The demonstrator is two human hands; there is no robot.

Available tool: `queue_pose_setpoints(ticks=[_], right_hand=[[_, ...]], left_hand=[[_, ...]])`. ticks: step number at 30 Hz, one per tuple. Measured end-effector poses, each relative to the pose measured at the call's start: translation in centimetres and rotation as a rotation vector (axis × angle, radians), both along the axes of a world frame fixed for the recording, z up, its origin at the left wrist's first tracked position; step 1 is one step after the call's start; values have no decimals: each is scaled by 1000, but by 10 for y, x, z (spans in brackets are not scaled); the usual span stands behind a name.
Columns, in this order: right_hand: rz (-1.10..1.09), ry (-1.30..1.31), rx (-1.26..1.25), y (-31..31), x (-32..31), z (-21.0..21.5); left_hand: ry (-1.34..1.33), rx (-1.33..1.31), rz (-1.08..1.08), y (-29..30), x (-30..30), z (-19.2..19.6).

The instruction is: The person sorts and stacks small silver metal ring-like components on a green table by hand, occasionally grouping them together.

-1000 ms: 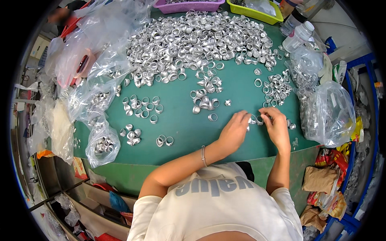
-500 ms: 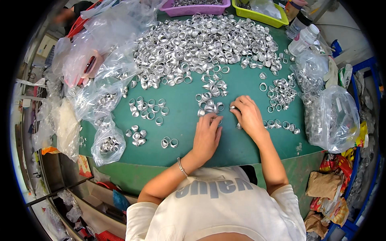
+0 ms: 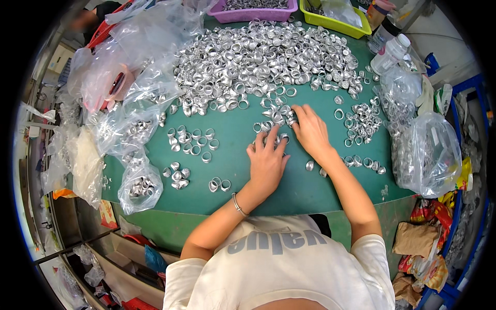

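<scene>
Silver-coloured metal rings (image 3: 276,114) lie in a small cluster at the middle of the green table. Over the cluster's near end, my left hand (image 3: 267,164) rests with its fingers spread, and several rings show between and beside the fingertips. At the cluster's right edge is my right hand (image 3: 312,133), its fingers stretched forward and its fingertips against the rings; what lies under them is partly hidden. Loose rings (image 3: 309,165) sit just below my right hand, by the wrist. Beyond both hands spreads a large heap of rings (image 3: 263,57).
Sorted ring groups lie at left (image 3: 195,139) and right (image 3: 362,123), with a short row (image 3: 364,162) beside my right forearm. Plastic bags of rings flank the table (image 3: 139,185) (image 3: 428,155). A purple tray (image 3: 253,15), a yellow-green tray (image 3: 336,25) and a white bottle (image 3: 391,53) stand at the back.
My right hand has moved forward and left to the cluster's edge, uncovering loose rings near its wrist. My left hand has shifted forward slightly and spread its fingers over the rings.
</scene>
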State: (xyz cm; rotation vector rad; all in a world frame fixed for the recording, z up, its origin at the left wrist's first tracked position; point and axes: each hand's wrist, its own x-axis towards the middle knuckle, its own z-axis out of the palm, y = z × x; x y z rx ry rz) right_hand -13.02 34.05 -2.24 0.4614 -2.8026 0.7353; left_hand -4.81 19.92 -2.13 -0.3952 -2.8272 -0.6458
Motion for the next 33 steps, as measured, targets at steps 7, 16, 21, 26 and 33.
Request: queue_pose_setpoints(ticks=[7, 16, 21, 26, 33], right_hand=[[131, -149, -198, 21, -12, -4], [31, -855, -908, 49, -9, 14], [20, -725, -562, 61, -3, 25], [-177, -280, -328, 118, -4, 41], [-188, -459, -760, 150, 0, 33]], left_hand=[[-5, 92, -29, -15, 1, -3], [-49, 134, -48, -19, 1, 0], [-71, 153, -39, -20, 3, 0], [-66, 174, -49, -20, 3, 1], [-67, 184, -51, -20, 4, 1]])
